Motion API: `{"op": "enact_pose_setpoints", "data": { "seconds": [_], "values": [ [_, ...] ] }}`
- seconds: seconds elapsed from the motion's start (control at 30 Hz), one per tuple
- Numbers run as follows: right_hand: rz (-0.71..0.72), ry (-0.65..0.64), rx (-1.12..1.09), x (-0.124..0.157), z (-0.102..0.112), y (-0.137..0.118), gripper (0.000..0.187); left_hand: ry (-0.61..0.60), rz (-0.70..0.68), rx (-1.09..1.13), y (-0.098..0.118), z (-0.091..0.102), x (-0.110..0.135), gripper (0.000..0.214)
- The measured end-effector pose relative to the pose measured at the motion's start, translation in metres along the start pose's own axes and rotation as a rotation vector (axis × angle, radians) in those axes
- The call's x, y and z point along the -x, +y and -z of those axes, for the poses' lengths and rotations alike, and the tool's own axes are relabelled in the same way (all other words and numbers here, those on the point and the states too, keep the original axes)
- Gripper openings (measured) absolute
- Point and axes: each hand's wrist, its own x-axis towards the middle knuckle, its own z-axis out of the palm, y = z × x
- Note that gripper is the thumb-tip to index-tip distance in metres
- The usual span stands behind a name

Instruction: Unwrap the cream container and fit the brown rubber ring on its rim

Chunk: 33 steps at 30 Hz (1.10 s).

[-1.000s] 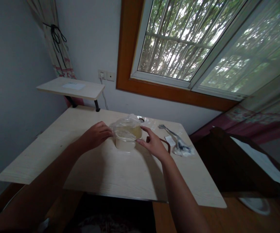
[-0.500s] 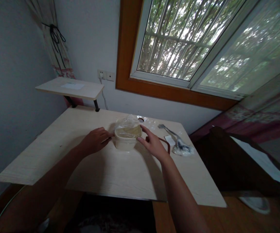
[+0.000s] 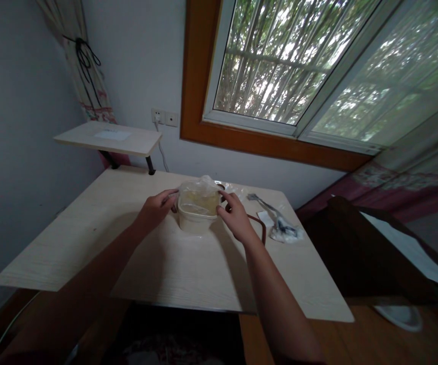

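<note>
A small cream-coloured bin [image 3: 196, 223] stands upright on the table, its mouth partly covered by a thin clear plastic bag [image 3: 199, 187]. The bag drapes over the far rim and bulges up at the back. On the bin's left, my left hand [image 3: 155, 210] has its fingers pinched together at the bag's edge by the rim. Across from it, my right hand [image 3: 236, 215] grips the bag at the right rim between thumb and fingers. A brown curved bar [image 3: 262, 230] lies just beyond my right wrist.
A clear bag with dark items [image 3: 285, 230] lies at the table's right side, next to a white paper slip [image 3: 265, 218]. A raised shelf [image 3: 139, 142] stands at the back left, carrying a paper sheet [image 3: 112, 135]. Behind the table are the wall and window.
The clear bag has spread further across the bin's mouth and risen at the back. Both hands have shifted slightly up along the rim, my left fingers moving to its upper left.
</note>
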Motion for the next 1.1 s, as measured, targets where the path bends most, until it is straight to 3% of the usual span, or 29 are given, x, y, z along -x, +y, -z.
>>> {"op": "enact_pose_setpoints", "data": {
  "seconds": [0.23,0.43,0.6,0.83,0.97,1.1],
  "values": [
    [-0.07,-0.083,0.006,-0.012,-0.004,-0.002,0.071,-0.019,0.12,0.201,-0.01,-0.014,-0.026,0.049],
    [-0.098,-0.117,-0.032,-0.019,-0.008,0.004,0.076,-0.074,0.148,0.166,-0.019,-0.023,-0.034,0.049],
    [-0.087,-0.143,-0.132,-0.02,-0.012,0.008,0.073,-0.031,0.136,0.176,-0.026,-0.022,-0.039,0.046],
    [-0.129,-0.155,-0.074,-0.019,-0.012,0.011,0.067,0.049,-0.034,0.019,-0.027,-0.014,-0.051,0.034],
    [-0.135,-0.17,-0.06,-0.016,-0.01,0.009,0.057,0.067,0.044,0.027,-0.027,-0.014,-0.051,0.03],
    [-0.13,-0.192,-0.052,-0.014,-0.008,0.005,0.053,0.051,0.179,0.269,-0.031,-0.022,-0.054,0.027]
  ]
}}
